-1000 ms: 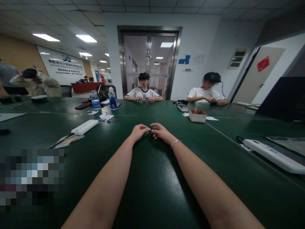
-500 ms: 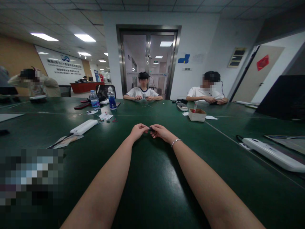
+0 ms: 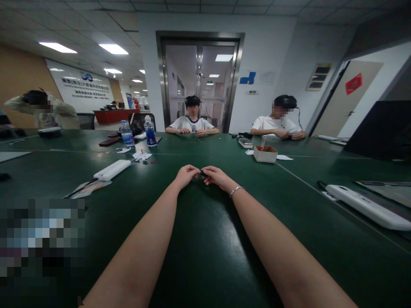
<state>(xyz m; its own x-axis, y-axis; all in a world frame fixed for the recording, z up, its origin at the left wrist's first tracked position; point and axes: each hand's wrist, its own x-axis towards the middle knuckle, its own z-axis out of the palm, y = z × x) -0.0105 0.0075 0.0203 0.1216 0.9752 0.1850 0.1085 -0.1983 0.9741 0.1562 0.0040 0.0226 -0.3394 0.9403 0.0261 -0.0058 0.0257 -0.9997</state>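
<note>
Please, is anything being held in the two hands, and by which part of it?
Yes, a dark item: the left hand pinches its left end, the right hand its right end. It is too small to identify.

Head camera: behind and above grip of left hand [image 3: 186, 174], right hand [image 3: 216, 176]; faces forward, slightly down; near forearms [image 3: 135, 239], grip farther out, glass doors [image 3: 182, 72] well beyond.

- Box [image 3: 265, 157]: its low walls block.
- Just nearer than the box: bare tabletop [image 3: 266, 184], free to cross.
- Well left of the box: two upright bottles [image 3: 150, 133] obstruct.
- Right of the box, nearer: long white device [image 3: 366, 206].
</note>
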